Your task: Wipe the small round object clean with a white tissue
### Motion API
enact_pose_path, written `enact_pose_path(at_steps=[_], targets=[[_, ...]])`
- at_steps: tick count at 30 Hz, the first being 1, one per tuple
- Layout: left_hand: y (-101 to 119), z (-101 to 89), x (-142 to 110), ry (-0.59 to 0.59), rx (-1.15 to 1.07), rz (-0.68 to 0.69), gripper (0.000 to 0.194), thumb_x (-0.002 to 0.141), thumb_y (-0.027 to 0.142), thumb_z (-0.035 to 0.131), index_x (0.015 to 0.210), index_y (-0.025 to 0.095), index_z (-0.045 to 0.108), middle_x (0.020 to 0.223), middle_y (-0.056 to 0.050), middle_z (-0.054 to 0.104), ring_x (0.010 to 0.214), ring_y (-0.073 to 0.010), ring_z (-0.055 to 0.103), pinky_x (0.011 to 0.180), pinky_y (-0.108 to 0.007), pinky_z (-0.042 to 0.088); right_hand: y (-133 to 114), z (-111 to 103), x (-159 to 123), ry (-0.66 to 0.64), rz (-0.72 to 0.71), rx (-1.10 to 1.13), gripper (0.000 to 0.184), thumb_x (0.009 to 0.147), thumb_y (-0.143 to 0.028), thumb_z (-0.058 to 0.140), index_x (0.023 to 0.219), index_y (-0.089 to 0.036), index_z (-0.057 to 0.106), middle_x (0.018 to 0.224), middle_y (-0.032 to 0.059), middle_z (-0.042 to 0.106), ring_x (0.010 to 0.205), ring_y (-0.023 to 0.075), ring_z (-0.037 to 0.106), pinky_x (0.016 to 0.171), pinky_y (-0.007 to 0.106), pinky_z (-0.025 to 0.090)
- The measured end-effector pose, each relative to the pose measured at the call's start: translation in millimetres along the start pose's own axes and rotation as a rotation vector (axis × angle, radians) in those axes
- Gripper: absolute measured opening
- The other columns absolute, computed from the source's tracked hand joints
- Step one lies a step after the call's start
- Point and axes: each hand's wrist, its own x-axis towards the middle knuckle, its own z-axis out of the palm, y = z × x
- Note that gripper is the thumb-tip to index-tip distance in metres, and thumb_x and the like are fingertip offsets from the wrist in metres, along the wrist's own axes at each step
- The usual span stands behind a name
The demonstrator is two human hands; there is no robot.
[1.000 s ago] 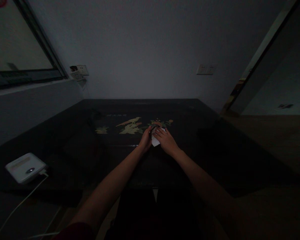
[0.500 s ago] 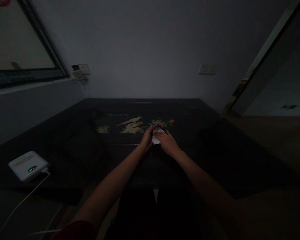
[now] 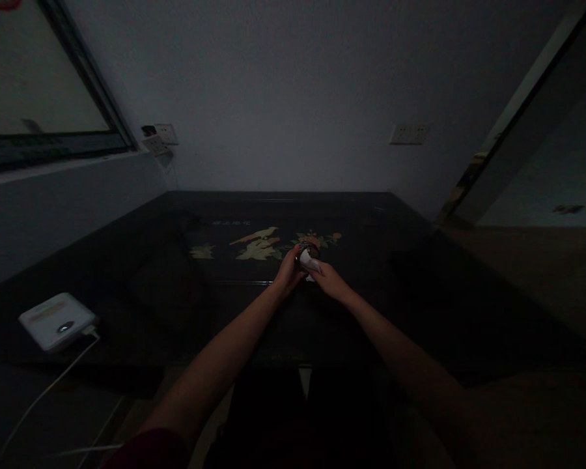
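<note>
Apparently partway through, with left hand [image 3: 287,273] curled round a shiny, rounded object [image 3: 314,249] and right hand [image 3: 333,283] pinching white tissue [image 3: 311,262] to it; impossible to tell finished from unfinished. Near floral design [image 3: 258,248] on dark desk [image 3: 151,296]; farther left, white box [image 3: 51,316].

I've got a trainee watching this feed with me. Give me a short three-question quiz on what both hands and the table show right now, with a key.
1. True or false: the left hand holds a dark round object, and the right hand holds a white tissue to it.
2. Which item sits on the dark table, to the left of both hands?
A) a mug
B) a white box-shaped device
C) a shoe
3. Fill in the blank: in the tabletop picture, a ____ shows above large pale flowers.

Key: 1 true; 2 B; 3 bird.
</note>
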Motion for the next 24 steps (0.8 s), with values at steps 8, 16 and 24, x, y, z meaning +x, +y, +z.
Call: enact_pose_path(at_steps=[8,16,24], targets=[[-3,-1.4,5,-0.022,-0.013,0.006,0.031,0.088,0.039,0.055,0.108,0.018,0.064,0.09,-0.006,0.07,0.079,-0.0182,0.064,0.072,-0.029,0.05,3,0,2,-0.021,0.06,0.152,0.033,0.086,-0.016,0.048,0.115,-0.013,0.063,0.107,0.0079,0.071,0.103,0.0209,0.065,0.096,0.039,0.047],[-2,-1.5,4,-0.042,-0.005,0.014,0.031,0.087,0.039,0.056,0.107,0.017,0.064,0.089,-0.006,0.07,0.074,-0.0161,0.064,0.066,-0.026,0.049,-4,-4,-5,-0.054,-0.058,-0.323,0.028,0.086,-0.011,0.046,0.107,-0.013,0.065,0.105,0.0115,0.07,0.096,0.0224,0.066,0.087,0.033,0.048],[-6,-4.7,11,-0.108,0.011,0.039,0.035,0.086,0.043,0.057,0.109,0.017,0.065,0.091,-0.006,0.071,0.08,-0.0181,0.066,0.071,-0.027,0.05,-18,-15,-10,-0.112,-0.103,-0.576,0.046,0.084,-0.006,0.048,0.127,-0.017,0.057,0.131,0.0127,0.06,0.122,0.023,0.055,0.1,0.034,0.043]])
